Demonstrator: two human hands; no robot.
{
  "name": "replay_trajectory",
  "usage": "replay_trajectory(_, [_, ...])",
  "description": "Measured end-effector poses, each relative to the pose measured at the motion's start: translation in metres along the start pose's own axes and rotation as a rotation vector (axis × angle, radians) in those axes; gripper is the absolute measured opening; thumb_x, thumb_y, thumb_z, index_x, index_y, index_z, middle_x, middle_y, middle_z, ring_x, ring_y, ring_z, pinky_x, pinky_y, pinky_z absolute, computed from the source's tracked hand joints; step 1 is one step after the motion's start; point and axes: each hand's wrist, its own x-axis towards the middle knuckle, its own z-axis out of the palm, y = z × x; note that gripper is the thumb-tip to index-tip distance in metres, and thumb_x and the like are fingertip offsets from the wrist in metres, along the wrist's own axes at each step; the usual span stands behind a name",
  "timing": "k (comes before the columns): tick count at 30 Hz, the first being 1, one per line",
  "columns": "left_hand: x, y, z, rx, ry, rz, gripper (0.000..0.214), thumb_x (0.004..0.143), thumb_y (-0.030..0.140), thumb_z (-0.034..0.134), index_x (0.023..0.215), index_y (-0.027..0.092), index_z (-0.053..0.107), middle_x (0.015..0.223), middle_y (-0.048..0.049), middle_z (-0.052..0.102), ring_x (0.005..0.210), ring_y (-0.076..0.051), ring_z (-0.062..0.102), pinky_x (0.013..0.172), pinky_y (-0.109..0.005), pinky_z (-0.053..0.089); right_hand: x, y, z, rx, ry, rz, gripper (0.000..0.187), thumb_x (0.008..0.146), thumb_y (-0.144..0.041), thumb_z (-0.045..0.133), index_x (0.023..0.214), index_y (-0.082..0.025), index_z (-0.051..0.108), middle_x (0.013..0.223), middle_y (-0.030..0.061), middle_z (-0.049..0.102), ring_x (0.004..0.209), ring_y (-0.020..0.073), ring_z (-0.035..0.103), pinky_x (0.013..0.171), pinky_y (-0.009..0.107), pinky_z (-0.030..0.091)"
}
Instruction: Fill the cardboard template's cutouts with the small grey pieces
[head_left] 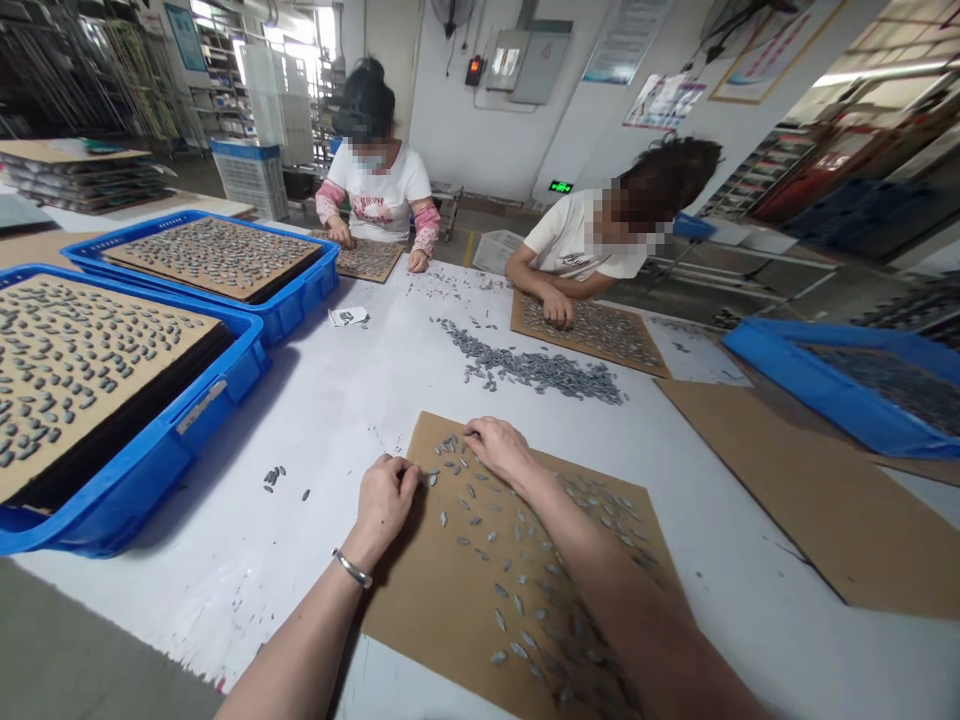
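Small grey leaf-shaped pieces (470, 491) lie spread over a brown board (420, 610) in front of me. At the board's upper left edge is my left hand (386, 495), its thumb and forefinger closed beside a few pieces; whatever is between the fingertips is too small to make out. My right hand (497, 445) reaches across to the board's far edge. Its fingers are pinched, with a small dark grey piece showing at the tips. My right forearm hides part of the board and some pieces. Beyond the board lies a long heap of the same grey pieces (551, 370).
Two blue trays (202, 400) (292, 310) with piece-covered boards stand at left. Another blue tray (840, 400) and a bare brown board (810, 500) are at right. Across the white table (300, 560), two people (379, 195) (577, 245) work at similar boards. Several loose pieces (274, 478) lie left.
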Motion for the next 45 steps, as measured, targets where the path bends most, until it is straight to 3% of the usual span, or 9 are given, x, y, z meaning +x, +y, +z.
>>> replay_trajectory(4, [0.001,-0.001,0.000,0.006,0.001,-0.003,0.026,0.096,0.029,0.054,0.084,0.020,0.075,0.083,-0.0062,0.068,0.075,-0.019,0.062,0.075,-0.032,0.046,0.016,-0.012,0.012,0.039,-0.024,0.027,0.012,0.092,-0.024,0.065,0.097,-0.022,0.075,0.101,0.0071,0.077,0.095,0.0209,0.069,0.078,0.026,0.043])
replay_trajectory(12, [0.000,0.000,0.000,-0.006,-0.004,-0.003,0.026,0.095,0.030,0.054,0.084,0.020,0.074,0.083,-0.0060,0.067,0.075,-0.019,0.061,0.074,-0.032,0.046,0.017,0.012,0.014,0.100,0.007,0.087,0.014,0.091,-0.020,0.060,0.094,-0.021,0.073,0.090,0.0053,0.077,0.084,0.0193,0.068,0.073,0.025,0.043])
replay_trajectory(16, [0.002,-0.001,-0.003,-0.004,0.018,-0.025,0.026,0.095,0.030,0.054,0.083,0.020,0.073,0.082,-0.0055,0.066,0.075,-0.019,0.061,0.074,-0.032,0.045,-0.001,0.009,0.009,0.129,0.030,0.017,0.016,0.092,-0.019,0.058,0.097,-0.021,0.073,0.095,0.0059,0.075,0.087,0.0195,0.067,0.080,0.027,0.045])
replay_trajectory(22, [0.005,-0.003,-0.005,-0.013,0.048,-0.063,0.025,0.095,0.031,0.055,0.081,0.020,0.072,0.082,-0.0050,0.066,0.077,-0.019,0.061,0.075,-0.031,0.043,-0.020,-0.011,0.020,0.156,-0.053,-0.165,0.009,0.091,-0.022,0.065,0.094,-0.022,0.074,0.097,0.0053,0.072,0.089,0.0192,0.066,0.082,0.028,0.047])
replay_trajectory(30, [0.006,-0.003,-0.007,-0.034,0.067,-0.090,0.024,0.093,0.029,0.055,0.079,0.019,0.071,0.081,-0.0051,0.068,0.078,-0.019,0.061,0.076,-0.031,0.043,-0.011,-0.017,0.023,0.150,-0.060,-0.129,0.016,0.094,-0.026,0.061,0.083,-0.021,0.072,0.087,0.0048,0.074,0.080,0.0191,0.067,0.071,0.026,0.045])
replay_trajectory(35, [0.007,-0.004,-0.008,-0.055,0.071,-0.105,0.025,0.093,0.031,0.055,0.079,0.019,0.072,0.083,-0.0056,0.068,0.078,-0.019,0.061,0.077,-0.032,0.043,-0.008,-0.005,0.012,0.144,0.035,-0.077,0.017,0.095,-0.024,0.057,0.094,-0.020,0.073,0.096,0.0073,0.075,0.090,0.0215,0.069,0.080,0.029,0.047])
replay_trajectory(39, [0.009,-0.007,-0.009,-0.083,0.077,-0.130,0.026,0.092,0.035,0.054,0.079,0.019,0.070,0.082,-0.0052,0.070,0.079,-0.019,0.062,0.076,-0.032,0.044,-0.019,0.003,0.009,0.140,-0.006,-0.164,0.011,0.091,-0.020,0.063,0.093,-0.022,0.074,0.095,0.0047,0.073,0.088,0.0195,0.068,0.081,0.028,0.047])
replay_trajectory(45, [0.011,-0.010,-0.007,-0.113,0.081,-0.152,0.030,0.091,0.040,0.052,0.078,0.020,0.070,0.074,-0.0033,0.070,0.073,-0.019,0.061,0.070,-0.031,0.044,-0.035,-0.002,0.023,0.094,-0.055,-0.250,0.008,0.095,-0.018,0.062,0.094,-0.023,0.070,0.095,0.0044,0.068,0.090,0.0201,0.064,0.081,0.029,0.046])
